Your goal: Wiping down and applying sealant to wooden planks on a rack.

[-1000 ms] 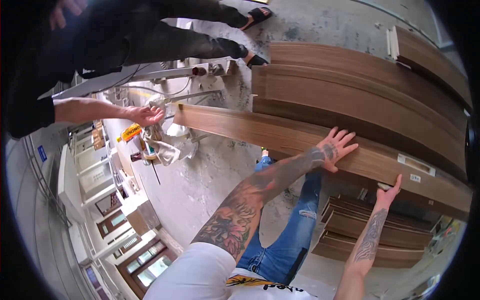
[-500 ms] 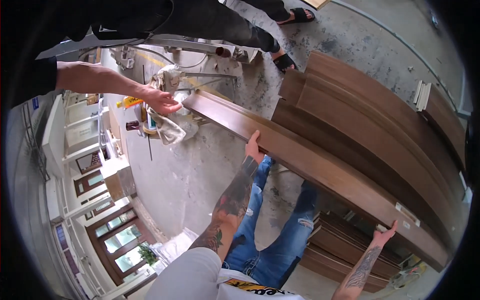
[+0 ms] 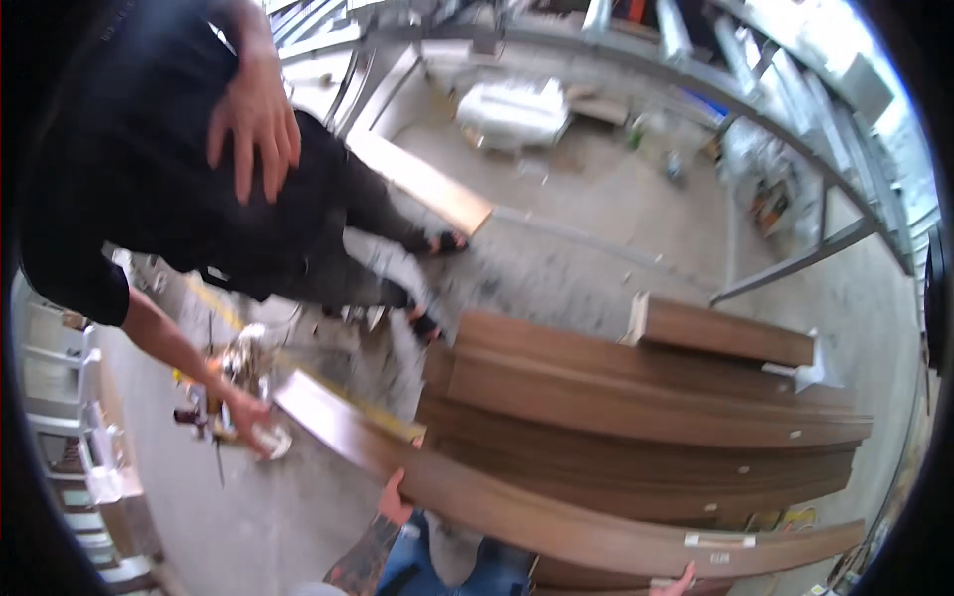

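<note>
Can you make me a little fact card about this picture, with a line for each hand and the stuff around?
Left hand: holding the near edge of the long brown board, left of its middle
Right hand: at the same edge, farther right; partly cut off by the picture's bottom
Other person: dark clothes; lower hand by the board's left end, too blurred to tell if touching
Beyond the board: more brown boards
On the floor: pale plank
</note>
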`<control>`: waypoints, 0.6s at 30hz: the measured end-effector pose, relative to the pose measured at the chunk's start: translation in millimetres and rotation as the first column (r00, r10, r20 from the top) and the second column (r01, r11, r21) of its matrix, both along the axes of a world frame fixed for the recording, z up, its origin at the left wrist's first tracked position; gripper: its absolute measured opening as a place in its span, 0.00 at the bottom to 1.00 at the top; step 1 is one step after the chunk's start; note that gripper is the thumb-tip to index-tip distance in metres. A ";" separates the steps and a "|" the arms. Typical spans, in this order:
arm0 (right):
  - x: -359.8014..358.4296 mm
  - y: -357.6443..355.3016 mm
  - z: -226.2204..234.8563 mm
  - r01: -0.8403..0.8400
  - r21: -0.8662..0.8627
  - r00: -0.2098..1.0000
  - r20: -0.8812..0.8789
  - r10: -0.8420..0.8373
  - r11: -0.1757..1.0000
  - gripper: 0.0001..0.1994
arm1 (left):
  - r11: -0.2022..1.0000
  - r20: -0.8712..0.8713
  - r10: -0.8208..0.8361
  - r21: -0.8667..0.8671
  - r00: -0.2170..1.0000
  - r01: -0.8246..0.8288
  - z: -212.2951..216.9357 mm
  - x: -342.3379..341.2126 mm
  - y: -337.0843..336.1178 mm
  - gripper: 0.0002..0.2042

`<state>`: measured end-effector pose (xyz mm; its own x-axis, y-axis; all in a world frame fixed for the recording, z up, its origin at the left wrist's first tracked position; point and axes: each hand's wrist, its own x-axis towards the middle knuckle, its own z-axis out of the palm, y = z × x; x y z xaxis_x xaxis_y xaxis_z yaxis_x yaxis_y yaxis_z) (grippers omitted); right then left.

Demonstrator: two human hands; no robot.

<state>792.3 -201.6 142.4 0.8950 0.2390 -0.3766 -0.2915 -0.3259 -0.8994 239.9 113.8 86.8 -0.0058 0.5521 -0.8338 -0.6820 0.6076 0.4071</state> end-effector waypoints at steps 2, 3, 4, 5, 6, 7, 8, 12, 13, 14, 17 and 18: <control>-6.0 6.7 40.7 0.175 -0.027 0.974 -0.142 -0.177 0.984 0.33 | 0.995 0.024 0.093 0.037 0.995 -0.094 2.1 -3.3 -9.7 0.24; -12.6 6.1 74.2 0.250 -0.066 0.943 -0.209 -0.258 0.966 0.34 | 0.993 0.047 0.095 0.064 0.994 -0.098 3.6 0.0 -7.2 0.24; -17.9 3.2 106.0 0.321 -0.112 0.902 -0.266 -0.340 0.940 0.35 | 0.996 0.066 0.081 -0.039 0.994 -0.079 3.2 7.9 -5.2 0.23; -22.0 10.9 137.6 0.324 -0.085 0.909 -0.246 -0.335 0.942 0.35 | 0.988 0.086 0.065 -0.145 0.994 -0.052 1.5 16.7 -5.3 0.21; -27.6 28.5 170.1 0.415 -0.087 0.891 -0.161 -0.424 0.906 0.36 | 0.995 0.099 0.014 -0.103 0.995 -0.004 -10.5 19.3 -4.9 0.21; -33.2 32.9 198.1 0.517 -0.079 0.852 -0.052 -0.521 0.853 0.37 | 0.995 0.142 0.005 -0.097 0.990 0.009 -8.0 37.5 0.5 0.21; -36.5 25.7 219.6 0.553 -0.086 0.832 0.004 -0.555 0.829 0.37 | 0.992 0.136 -0.039 -0.114 0.990 0.055 1.4 57.1 7.7 0.21; -6.3 18.0 287.1 0.493 0.031 0.864 0.098 -0.494 0.869 0.37 | 0.997 0.271 -0.026 -0.061 0.962 0.044 62.1 77.5 19.5 0.22; -3.5 15.3 305.1 0.477 0.063 0.868 0.123 -0.481 0.877 0.37 | 0.998 0.327 -0.010 -0.053 0.945 0.029 76.7 79.1 20.4 0.22; -1.4 12.2 322.4 0.457 0.091 0.873 0.147 -0.465 0.885 0.37 | 0.999 0.367 0.034 -0.043 0.930 -0.020 81.2 83.0 21.2 0.22; 5.0 -5.2 380.8 0.390 0.148 0.880 0.231 -0.415 0.909 0.37 | 0.995 0.508 0.082 0.014 0.857 -0.103 129.9 101.7 40.2 0.22; 10.2 -13.8 402.4 0.366 0.158 0.879 0.264 -0.396 0.917 0.37 | 0.995 0.524 0.079 0.011 0.848 -0.099 152.3 109.9 50.0 0.22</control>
